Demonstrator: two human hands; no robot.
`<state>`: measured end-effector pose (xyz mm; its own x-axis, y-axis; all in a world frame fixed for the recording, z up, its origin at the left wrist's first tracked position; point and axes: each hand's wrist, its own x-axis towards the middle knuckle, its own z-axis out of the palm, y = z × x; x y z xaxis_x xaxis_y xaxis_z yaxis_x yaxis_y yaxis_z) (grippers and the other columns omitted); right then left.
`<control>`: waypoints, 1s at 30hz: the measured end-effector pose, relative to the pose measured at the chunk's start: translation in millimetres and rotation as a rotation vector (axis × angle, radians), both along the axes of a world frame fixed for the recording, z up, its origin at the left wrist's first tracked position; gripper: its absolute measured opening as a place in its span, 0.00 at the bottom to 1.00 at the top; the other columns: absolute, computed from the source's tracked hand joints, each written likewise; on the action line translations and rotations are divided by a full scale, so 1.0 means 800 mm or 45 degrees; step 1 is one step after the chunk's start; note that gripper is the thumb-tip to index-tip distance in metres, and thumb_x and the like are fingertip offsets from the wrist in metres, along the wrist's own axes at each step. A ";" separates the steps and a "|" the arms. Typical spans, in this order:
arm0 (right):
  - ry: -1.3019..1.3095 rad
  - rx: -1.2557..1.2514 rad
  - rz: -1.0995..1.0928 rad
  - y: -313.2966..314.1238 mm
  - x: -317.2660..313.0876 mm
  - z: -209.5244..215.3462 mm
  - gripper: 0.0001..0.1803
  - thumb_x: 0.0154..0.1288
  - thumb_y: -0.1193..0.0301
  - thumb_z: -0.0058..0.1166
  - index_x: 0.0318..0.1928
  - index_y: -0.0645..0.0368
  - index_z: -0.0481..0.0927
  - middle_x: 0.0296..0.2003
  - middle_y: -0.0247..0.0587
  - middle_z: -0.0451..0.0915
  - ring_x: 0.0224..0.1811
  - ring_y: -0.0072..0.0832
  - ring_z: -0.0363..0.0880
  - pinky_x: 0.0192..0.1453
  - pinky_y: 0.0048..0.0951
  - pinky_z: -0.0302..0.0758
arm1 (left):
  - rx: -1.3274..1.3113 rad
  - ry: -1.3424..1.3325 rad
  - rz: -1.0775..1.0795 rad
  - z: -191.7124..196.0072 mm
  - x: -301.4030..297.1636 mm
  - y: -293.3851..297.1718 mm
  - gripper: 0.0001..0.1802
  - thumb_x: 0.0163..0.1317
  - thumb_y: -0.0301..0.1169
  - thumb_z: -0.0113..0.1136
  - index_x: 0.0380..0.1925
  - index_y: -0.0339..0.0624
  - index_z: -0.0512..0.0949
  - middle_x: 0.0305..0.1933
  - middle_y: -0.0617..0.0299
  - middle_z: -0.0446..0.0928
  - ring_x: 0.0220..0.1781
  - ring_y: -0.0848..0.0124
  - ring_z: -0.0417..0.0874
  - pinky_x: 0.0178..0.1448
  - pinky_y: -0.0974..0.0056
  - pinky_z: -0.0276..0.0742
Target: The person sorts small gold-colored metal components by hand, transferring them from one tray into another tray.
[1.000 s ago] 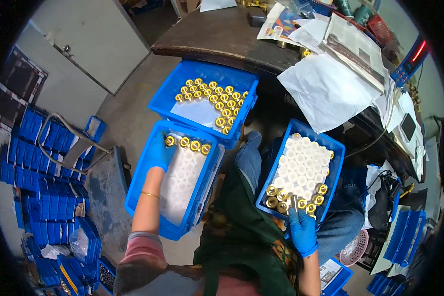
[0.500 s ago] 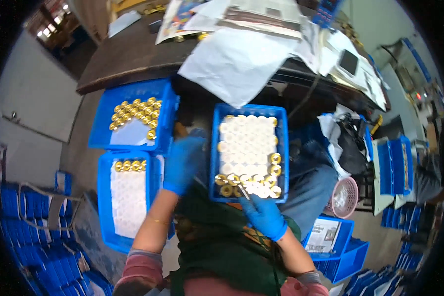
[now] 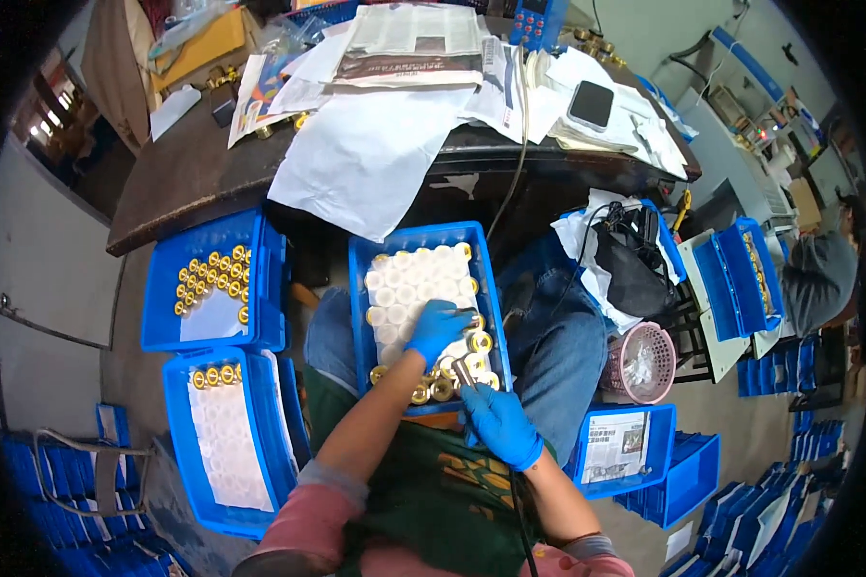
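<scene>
A blue plastic tray (image 3: 359, 317) rests on my lap, packed with white round caps (image 3: 409, 288) and brass-coloured round fittings (image 3: 441, 388) along its near and right sides. My left hand (image 3: 437, 330), in a blue glove, reaches over the caps; its fingers close on a brass fitting (image 3: 476, 323) near the tray's right side. In my gloved right hand (image 3: 502, 425), at the near right corner, is a slim metal tool (image 3: 463, 371) whose tip points into the tray among the fittings. A dark cord (image 3: 518, 500) hangs below this hand.
At left stand two blue trays, a far one (image 3: 154, 303) with brass fittings and a near one (image 3: 178, 438) with white contents. Ahead is a dark desk (image 3: 178, 192) with papers and a phone (image 3: 590, 106). A pink basket (image 3: 640, 363) and a seated person (image 3: 822, 279) are at right.
My left hand has moved from left of the lap tray to over its contents. The right hand still holds the tool near the tray's near edge. The view has shifted.
</scene>
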<state>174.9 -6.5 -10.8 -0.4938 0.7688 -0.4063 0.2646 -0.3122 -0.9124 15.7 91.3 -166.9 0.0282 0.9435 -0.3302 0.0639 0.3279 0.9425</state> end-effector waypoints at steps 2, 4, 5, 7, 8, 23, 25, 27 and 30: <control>0.035 -0.018 -0.062 0.010 0.009 -0.007 0.17 0.66 0.63 0.43 0.28 0.65 0.73 0.14 0.38 0.71 0.13 0.23 0.70 0.19 0.24 0.67 | 0.511 0.215 -0.200 0.075 0.007 -0.024 0.17 0.55 0.32 0.56 0.41 0.31 0.71 0.45 0.48 0.73 0.42 0.64 0.75 0.46 0.65 0.71; 0.012 0.052 0.023 0.015 0.001 -0.008 0.21 0.68 0.62 0.37 0.25 0.64 0.72 0.14 0.36 0.71 0.13 0.20 0.70 0.16 0.19 0.64 | 0.304 -0.299 -0.078 0.123 0.004 -0.052 0.18 0.56 0.30 0.53 0.45 0.30 0.69 0.49 0.48 0.71 0.46 0.64 0.73 0.51 0.65 0.69; 0.014 0.060 0.027 0.015 -0.005 -0.006 0.21 0.68 0.62 0.37 0.25 0.64 0.72 0.14 0.36 0.71 0.13 0.20 0.70 0.16 0.19 0.64 | 0.086 -0.814 0.045 0.140 0.003 -0.064 0.19 0.58 0.28 0.51 0.49 0.29 0.67 0.53 0.47 0.69 0.51 0.64 0.72 0.56 0.66 0.67; 0.144 0.096 -0.158 0.014 -0.021 -0.001 0.20 0.68 0.62 0.37 0.26 0.62 0.73 0.13 0.35 0.70 0.12 0.19 0.69 0.16 0.18 0.63 | 0.184 -0.793 -0.032 0.162 -0.005 -0.085 0.23 0.60 0.31 0.48 0.53 0.30 0.62 0.55 0.46 0.67 0.54 0.62 0.70 0.59 0.62 0.65; 0.143 0.113 -0.156 0.016 -0.023 0.001 0.20 0.68 0.62 0.37 0.26 0.62 0.73 0.13 0.35 0.70 0.12 0.19 0.69 0.16 0.18 0.63 | 0.266 -0.776 -0.118 0.168 -0.009 -0.090 0.26 0.62 0.35 0.46 0.57 0.32 0.58 0.57 0.45 0.65 0.56 0.59 0.69 0.62 0.58 0.62; -0.607 0.920 -0.073 0.006 -0.043 0.013 0.16 0.61 0.59 0.46 0.30 0.60 0.75 0.17 0.52 0.74 0.19 0.47 0.74 0.22 0.41 0.69 | 0.032 -0.627 0.245 0.190 -0.018 -0.120 0.19 0.58 0.25 0.51 0.50 0.33 0.69 0.46 0.57 0.73 0.44 0.72 0.74 0.48 0.71 0.72; -0.424 1.058 -0.110 0.002 -0.051 0.014 0.15 0.62 0.60 0.45 0.31 0.61 0.75 0.16 0.51 0.74 0.19 0.46 0.74 0.22 0.40 0.69 | 0.077 -0.767 0.260 0.184 -0.011 -0.119 0.21 0.58 0.25 0.50 0.53 0.34 0.66 0.47 0.56 0.73 0.46 0.71 0.74 0.49 0.70 0.71; -0.392 1.013 -0.086 -0.001 -0.056 0.010 0.16 0.62 0.60 0.45 0.34 0.61 0.74 0.17 0.52 0.74 0.19 0.47 0.74 0.22 0.42 0.69 | 0.121 -0.907 0.272 0.194 -0.008 -0.120 0.23 0.58 0.24 0.49 0.56 0.34 0.64 0.48 0.55 0.72 0.47 0.70 0.74 0.51 0.69 0.71; -0.324 0.867 -0.090 0.001 -0.047 0.007 0.14 0.62 0.62 0.45 0.35 0.62 0.74 0.17 0.52 0.74 0.17 0.45 0.74 0.22 0.40 0.69 | 0.001 -1.249 0.203 0.218 -0.013 -0.124 0.28 0.58 0.22 0.47 0.60 0.35 0.56 0.51 0.52 0.70 0.50 0.68 0.73 0.54 0.67 0.70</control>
